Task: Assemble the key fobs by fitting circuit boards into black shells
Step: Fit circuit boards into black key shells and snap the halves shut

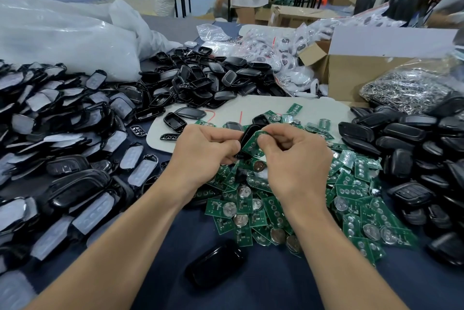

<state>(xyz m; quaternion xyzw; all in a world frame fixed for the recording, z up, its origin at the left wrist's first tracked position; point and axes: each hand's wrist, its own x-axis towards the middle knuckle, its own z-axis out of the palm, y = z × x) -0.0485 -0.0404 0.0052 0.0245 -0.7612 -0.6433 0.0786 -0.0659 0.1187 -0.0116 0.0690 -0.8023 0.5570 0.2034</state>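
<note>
Green circuit board (251, 143) pinched in the right hand (296, 159) grip, tilted against a black shell (248, 132). That shell sits curled in the left hand (206, 151) grip, over the bench (276, 282).

The person is working with 2 bare forearms, the left forearm (120, 239) and the right forearm (334, 242), both showing uncovered from the bottom edge of the view up to the wrists. The left hand (203, 151) and the right hand (298, 161) are showing bare too. Knuckles and tendons are standing out as soft ridges across the backs of both hands. Fine creases are showing at each wrist. The right thumb's nail is looking short and rounded. The wide-angle lens is making both forearms look broad near the bottom edge.
</note>
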